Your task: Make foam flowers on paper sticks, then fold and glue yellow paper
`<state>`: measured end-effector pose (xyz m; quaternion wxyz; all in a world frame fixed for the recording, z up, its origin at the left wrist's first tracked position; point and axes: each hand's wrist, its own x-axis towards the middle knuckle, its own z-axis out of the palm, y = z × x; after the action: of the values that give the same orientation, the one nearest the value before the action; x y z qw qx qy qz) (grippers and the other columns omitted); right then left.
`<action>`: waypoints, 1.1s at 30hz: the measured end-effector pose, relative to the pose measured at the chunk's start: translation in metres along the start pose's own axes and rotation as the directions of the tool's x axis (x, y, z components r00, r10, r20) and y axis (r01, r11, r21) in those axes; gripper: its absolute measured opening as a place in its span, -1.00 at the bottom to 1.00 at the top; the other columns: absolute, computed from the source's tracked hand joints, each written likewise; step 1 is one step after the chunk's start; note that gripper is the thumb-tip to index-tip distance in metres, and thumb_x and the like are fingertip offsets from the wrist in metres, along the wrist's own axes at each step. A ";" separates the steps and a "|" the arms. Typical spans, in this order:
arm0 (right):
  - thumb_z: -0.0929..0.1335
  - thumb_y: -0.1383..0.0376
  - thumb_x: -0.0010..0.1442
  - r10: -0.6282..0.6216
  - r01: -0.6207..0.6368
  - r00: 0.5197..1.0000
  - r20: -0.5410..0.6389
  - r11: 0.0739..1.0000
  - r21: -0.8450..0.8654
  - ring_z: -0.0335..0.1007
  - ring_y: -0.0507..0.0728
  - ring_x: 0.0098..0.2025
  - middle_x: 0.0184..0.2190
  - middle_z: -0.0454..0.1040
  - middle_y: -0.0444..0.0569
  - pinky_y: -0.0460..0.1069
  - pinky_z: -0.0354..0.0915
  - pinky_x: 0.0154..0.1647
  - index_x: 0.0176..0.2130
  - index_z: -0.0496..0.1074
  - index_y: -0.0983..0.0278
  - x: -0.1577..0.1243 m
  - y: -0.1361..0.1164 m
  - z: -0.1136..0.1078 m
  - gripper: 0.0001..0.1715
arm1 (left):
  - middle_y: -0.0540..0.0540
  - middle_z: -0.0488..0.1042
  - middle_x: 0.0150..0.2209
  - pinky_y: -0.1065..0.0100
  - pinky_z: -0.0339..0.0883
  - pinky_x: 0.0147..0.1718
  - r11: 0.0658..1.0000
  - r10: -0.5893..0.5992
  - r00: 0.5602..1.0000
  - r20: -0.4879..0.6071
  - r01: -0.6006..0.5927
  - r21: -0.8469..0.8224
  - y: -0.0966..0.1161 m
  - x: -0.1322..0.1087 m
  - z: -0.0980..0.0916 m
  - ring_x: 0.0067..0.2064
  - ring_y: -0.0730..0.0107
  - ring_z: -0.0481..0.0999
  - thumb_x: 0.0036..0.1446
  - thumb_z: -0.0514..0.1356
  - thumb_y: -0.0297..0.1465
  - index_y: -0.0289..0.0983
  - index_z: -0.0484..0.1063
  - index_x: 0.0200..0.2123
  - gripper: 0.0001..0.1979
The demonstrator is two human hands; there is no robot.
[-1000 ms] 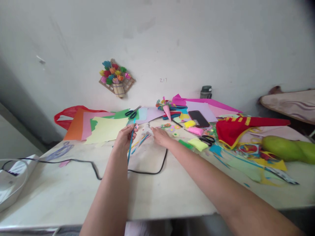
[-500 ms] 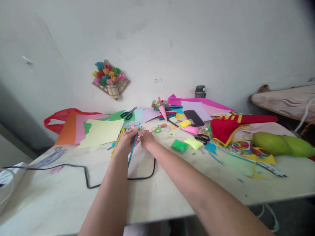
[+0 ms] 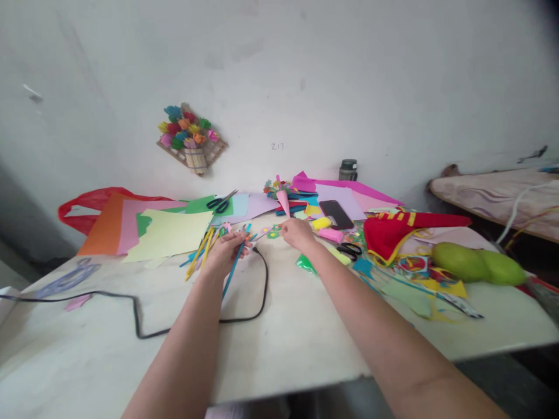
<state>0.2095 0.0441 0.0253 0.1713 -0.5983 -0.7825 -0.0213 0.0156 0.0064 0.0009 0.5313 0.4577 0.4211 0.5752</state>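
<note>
A narrow blue paper strip (image 3: 233, 272) slants through the closed fingers of my left hand (image 3: 229, 249), and a small bit of orange shows at the fingertips. My right hand (image 3: 297, 234) is farther right, fingers pinched together beside small paper flowers (image 3: 274, 231) on the table. A thin pale strip (image 3: 264, 234) stretches from my left fingertips toward my right hand; whether the right fingers hold its end is hidden. Left of my left hand lie several yellow strips (image 3: 201, 254). The plug end of a black cable (image 3: 264, 279) lies just right of it.
Coloured paper sheets (image 3: 168, 235) and dark scissors (image 3: 221, 202) lie at the back left. A pink paper cone (image 3: 283, 202), a phone (image 3: 336, 215), clay packs (image 3: 331, 235), more scissors (image 3: 350, 251), red cloth (image 3: 388, 235) and green fruit (image 3: 476, 263) crowd the right.
My right hand has moved right, away from my left hand, to beside the paper flowers. The left hand keeps the blue strip. The view has shifted slightly right.
</note>
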 end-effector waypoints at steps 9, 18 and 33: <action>0.34 0.28 -0.07 0.043 -0.033 0.988 0.151 0.997 -0.064 0.31 0.23 -0.09 -0.17 0.47 0.05 0.04 0.12 -0.14 -0.22 0.47 0.24 -0.017 0.036 0.001 -0.67 | -0.07 0.45 -0.59 0.54 0.11 -0.75 0.995 -0.046 0.996 0.075 0.039 0.093 -0.008 -0.004 0.012 -0.68 0.55 0.35 -0.18 0.27 -0.36 -0.36 0.37 -0.45 -0.78; 0.26 0.41 -0.02 0.014 0.002 0.996 0.086 0.982 -0.190 0.34 0.23 -0.13 -0.26 0.48 0.17 0.08 0.05 -0.09 -0.25 0.47 0.37 -0.017 0.029 0.010 -0.71 | -0.04 0.45 -0.59 0.55 0.12 -0.71 0.987 -0.080 0.991 0.105 0.064 0.148 -0.009 -0.005 0.014 -0.67 0.58 0.35 -0.18 0.28 -0.30 -0.35 0.34 -0.47 -0.75; 0.33 0.34 -0.07 0.184 -0.156 0.978 0.093 0.364 0.918 0.36 0.00 -0.51 -0.51 0.51 -0.02 -0.11 0.13 -0.48 -0.51 0.47 0.36 -0.008 0.034 0.010 -0.87 | -0.04 0.42 -0.60 0.49 0.14 -0.68 0.989 0.030 0.997 0.075 -0.040 0.142 -0.008 -0.006 0.024 -0.66 0.59 0.30 -0.24 0.31 -0.28 -0.38 0.44 -0.48 -0.71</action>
<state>0.2413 0.0491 0.0073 0.4853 -0.4794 -0.5942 0.4262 0.0403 0.0009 -0.0016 0.5020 0.5226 0.4336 0.5356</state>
